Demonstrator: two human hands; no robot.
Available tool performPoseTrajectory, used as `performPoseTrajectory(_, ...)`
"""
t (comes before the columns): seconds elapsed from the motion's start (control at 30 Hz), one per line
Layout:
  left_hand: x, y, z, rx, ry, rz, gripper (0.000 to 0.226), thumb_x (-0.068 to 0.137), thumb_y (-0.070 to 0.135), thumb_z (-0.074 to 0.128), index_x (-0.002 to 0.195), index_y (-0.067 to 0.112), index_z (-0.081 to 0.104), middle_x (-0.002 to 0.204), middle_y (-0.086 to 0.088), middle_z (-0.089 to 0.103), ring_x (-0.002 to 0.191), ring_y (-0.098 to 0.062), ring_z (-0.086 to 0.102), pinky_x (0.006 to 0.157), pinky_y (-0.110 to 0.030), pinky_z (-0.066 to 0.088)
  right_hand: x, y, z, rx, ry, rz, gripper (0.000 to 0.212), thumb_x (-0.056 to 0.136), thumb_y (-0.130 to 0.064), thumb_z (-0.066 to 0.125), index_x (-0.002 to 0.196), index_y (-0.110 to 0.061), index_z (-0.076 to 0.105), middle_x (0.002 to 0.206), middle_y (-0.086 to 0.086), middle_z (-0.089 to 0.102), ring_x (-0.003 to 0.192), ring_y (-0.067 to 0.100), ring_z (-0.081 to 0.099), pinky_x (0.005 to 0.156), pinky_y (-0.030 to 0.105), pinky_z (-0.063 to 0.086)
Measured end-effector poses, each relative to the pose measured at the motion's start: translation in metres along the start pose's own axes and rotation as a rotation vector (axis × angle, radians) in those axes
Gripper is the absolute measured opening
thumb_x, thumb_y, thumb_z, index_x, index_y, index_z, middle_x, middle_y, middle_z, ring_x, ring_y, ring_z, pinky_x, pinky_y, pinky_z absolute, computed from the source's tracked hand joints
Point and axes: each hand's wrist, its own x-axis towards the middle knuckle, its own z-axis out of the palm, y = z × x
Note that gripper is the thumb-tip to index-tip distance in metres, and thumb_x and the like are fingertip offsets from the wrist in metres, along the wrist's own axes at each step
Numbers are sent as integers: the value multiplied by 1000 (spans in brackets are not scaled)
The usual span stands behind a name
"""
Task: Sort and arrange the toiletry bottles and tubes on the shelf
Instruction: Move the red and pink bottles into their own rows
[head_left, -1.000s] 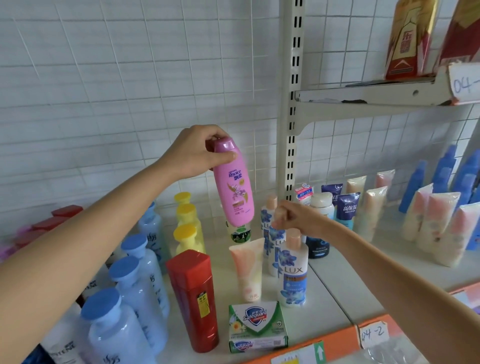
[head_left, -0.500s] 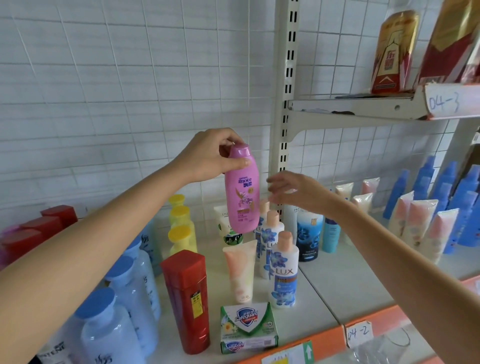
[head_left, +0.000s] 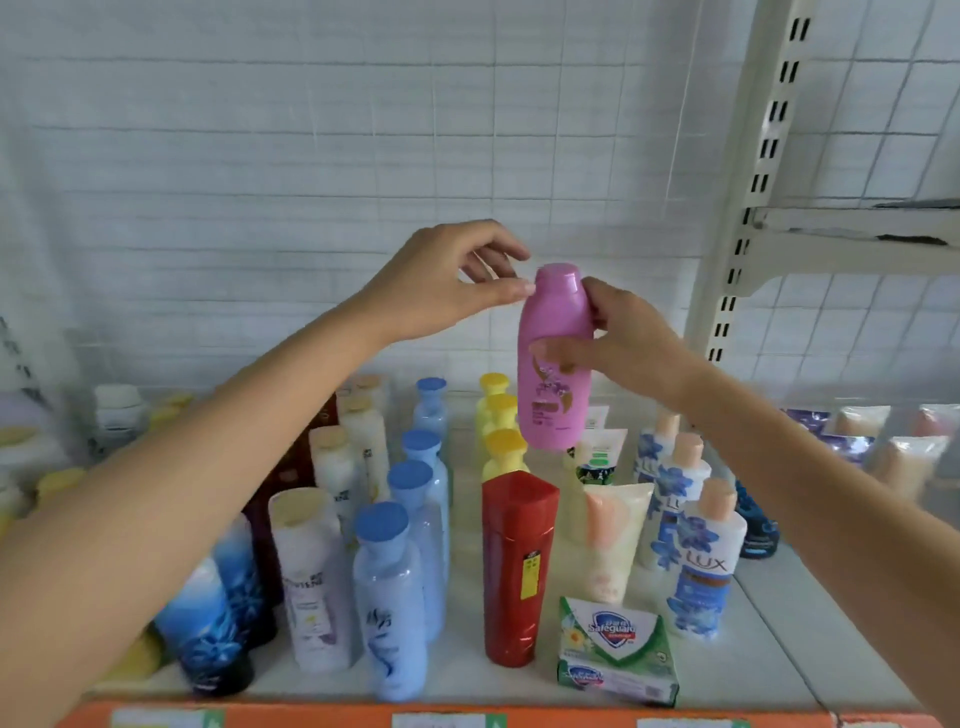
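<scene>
Pink shampoo bottle (head_left: 555, 358) hangs upright above the red bottle (head_left: 517, 566), right hand (head_left: 623, 343) gripping its body, left hand (head_left: 441, 280) thumb touching its cap, other fingers loose. White shelf (head_left: 779, 639) backs onto a white wire grid (head_left: 311, 156).

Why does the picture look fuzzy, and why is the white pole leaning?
Head view: motion blur smears the tiled wall and the far tubes; the pink bottle and soap box read sharper. The wide lens tilts the pole. Light is soft, with no strong glare.
</scene>
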Motion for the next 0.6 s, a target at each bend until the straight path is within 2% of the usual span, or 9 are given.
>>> performPoseTrajectory(0.13, -41, -40, -51, 172, -23, -134, 18, 80, 24, 70, 97, 18, 66, 94, 2, 69, 78, 4, 61, 70, -7, 45, 17, -27, 26, 117, -15, -38, 47, 73, -26, 76, 111, -10, 55, 104, 11, 65, 96, 28, 61, 87, 45, 51)
performPoseTrajectory(0.27, -80, -79, -95, 304, -57, -267, 9, 81, 19, 70, 89, 21, 66, 89, 6, 68, 72, 16, 57, 66, 0, 43, 33, -57, 57, 192, -59, -84, 47, 73, -25, 77, 113, -15, 55, 104, 7, 65, 97, 24, 61, 86, 38, 52)
performPoseTrajectory(0.37, -108, -102, -124, 359, -59, -354, 9, 81, 18, 69, 90, 21, 67, 89, 7, 67, 74, 10, 59, 65, 0, 42, 43, -76, 82, 242, -85, -103, 46, 71, -25, 78, 111, -16, 55, 103, 6, 65, 97, 24, 61, 86, 37, 51)
performPoseTrajectory(0.5, -142, -125, -153, 387, -73, -432, 12, 83, 14, 67, 95, 15, 68, 92, 2, 69, 82, -3, 62, 67, 1, 42, 52, -101, 113, 352, -103, -126, 50, 70, -21, 79, 112, -15, 53, 105, 11, 64, 98, 28, 60, 87, 41, 53)
performPoseTrajectory(0.6, -165, -140, -171, 384, -77, -472, 13, 83, 17, 67, 96, 17, 67, 95, 2, 69, 83, -2, 62, 67, -2, 43, 58, -121, 137, 399, -118, -142, 48, 71, -19, 78, 107, -15, 47, 97, 11, 63, 90, 28, 62, 83, 43, 53)
